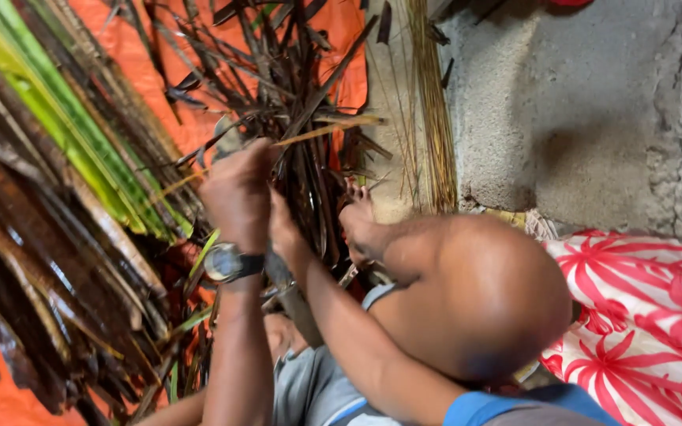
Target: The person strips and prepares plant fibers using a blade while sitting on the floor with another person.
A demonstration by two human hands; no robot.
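Near the middle of the view, slightly toward ten o'clock, a thin tan leaf strip runs out toward three o'clock from the left hand, whose fingers are curled tight around its near end and around dark dry fronds. A wristwatch sits on that wrist. Just at three o'clock of it, the right hand presses close against the left; whether its fingers are closed on anything I cannot tell (the left hand hides them). Fanning toward twelve o'clock, the fronds lie over an orange tarp. At nine o'clock lie green leaf blades and brown ones. At three o'clock a bare knee rises before a concrete wall, a bundle of pale midribs leaning there, red-and-white flowered cloth at four o'clock.
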